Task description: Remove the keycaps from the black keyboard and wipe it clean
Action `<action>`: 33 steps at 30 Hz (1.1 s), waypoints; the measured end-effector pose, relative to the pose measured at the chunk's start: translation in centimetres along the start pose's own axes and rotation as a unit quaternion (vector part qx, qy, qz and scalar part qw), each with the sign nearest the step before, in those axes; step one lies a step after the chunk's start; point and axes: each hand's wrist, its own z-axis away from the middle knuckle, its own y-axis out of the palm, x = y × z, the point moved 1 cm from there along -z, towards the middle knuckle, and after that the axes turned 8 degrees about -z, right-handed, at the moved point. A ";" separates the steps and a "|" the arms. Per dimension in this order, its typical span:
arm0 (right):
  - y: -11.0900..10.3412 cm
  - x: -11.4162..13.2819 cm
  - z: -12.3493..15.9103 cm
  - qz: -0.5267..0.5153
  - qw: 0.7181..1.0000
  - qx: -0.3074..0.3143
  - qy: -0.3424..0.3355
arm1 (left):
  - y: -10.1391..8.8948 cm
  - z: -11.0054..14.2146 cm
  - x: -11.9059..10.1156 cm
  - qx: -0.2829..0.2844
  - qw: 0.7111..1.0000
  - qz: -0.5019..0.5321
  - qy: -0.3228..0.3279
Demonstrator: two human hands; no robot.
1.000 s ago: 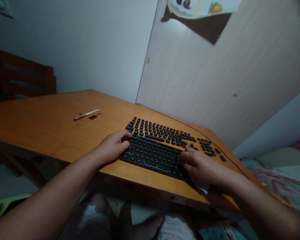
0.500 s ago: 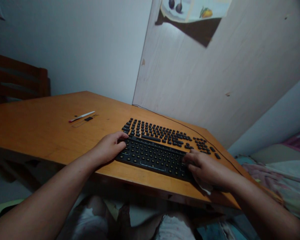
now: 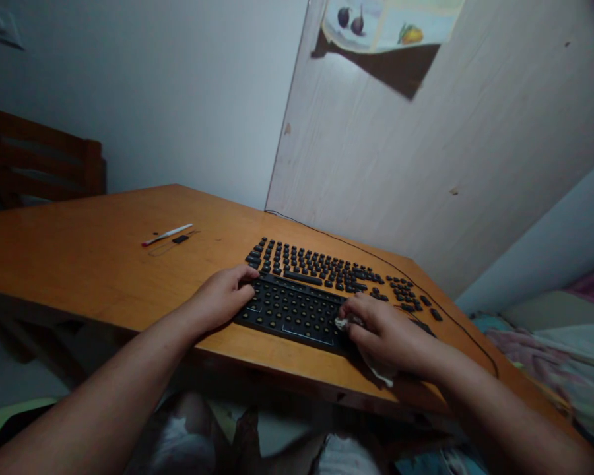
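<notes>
A black keyboard without its keycaps lies near the table's front edge, its switch stems bare. My left hand grips its left end, thumb and fingers closed at the top corner. My right hand is over the right part of the keyboard, fingers bunched around a white cloth or tissue that hangs out below the palm. The far right end of the keyboard is mostly hidden by this hand. Behind the keyboard, loose black keycaps are laid out in keyboard order.
To the left on the wooden table lie a white brush-like tool with a red end and a black piece with wire loops. A cable runs along the wall side. A wooden chair stands at far left, bedding at right.
My right hand has moved left along the keyboard with the cloth, and more cloth shows at its fingertips. My left hand keeps its grip. The view has shifted slightly.
</notes>
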 end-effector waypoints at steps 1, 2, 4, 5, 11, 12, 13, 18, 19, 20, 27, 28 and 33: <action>0.3 0.4 -0.4 0.006 1.000 0.004 -0.012 | 0.0 0.0 0.0 0.000 1.000 -0.001 0.001; 0.6 0.7 -0.8 0.014 1.000 0.009 -0.022 | 0.0 0.1 0.0 0.000 1.000 0.001 0.001; 1.1 1.0 -1.3 0.034 0.999 0.024 -0.032 | 0.1 0.1 0.0 0.000 1.000 0.010 0.003; 1.2 1.1 -1.4 0.045 0.998 0.034 -0.034 | 0.2 0.2 0.0 0.000 1.000 0.015 0.004; 0.9 1.2 -0.9 0.085 0.994 0.066 -0.029 | 0.3 0.2 -0.1 0.002 1.000 0.020 0.003; 0.8 1.2 -0.7 0.090 0.994 0.064 -0.028 | 0.3 0.2 -0.2 0.003 1.000 0.022 0.001; 0.7 1.1 -0.5 0.093 0.993 0.063 -0.026 | 0.2 0.2 -0.2 0.004 1.000 0.023 -0.002; 0.4 0.5 0.3 0.095 0.993 0.065 -0.006 | 0.0 0.3 -0.5 0.004 1.000 0.004 -0.007; 0.4 0.3 0.5 0.095 0.993 0.065 -0.001 | 0.0 0.2 -0.5 0.004 1.000 0.002 -0.006; 0.3 0.0 0.7 0.095 0.993 0.065 0.004 | 0.0 0.2 -0.4 0.003 1.000 0.000 -0.004; -0.3 -2.2 1.9 0.086 0.994 0.067 0.031 | 0.2 0.1 -0.1 0.002 1.000 -0.011 0.012; -0.4 -2.3 1.9 0.079 0.994 0.065 0.031 | 0.2 0.1 -0.1 -0.001 1.000 -0.012 0.012; -0.4 -0.3 1.0 0.017 0.999 0.029 -0.006 | 0.2 0.1 -0.1 -0.010 1.000 -0.017 0.014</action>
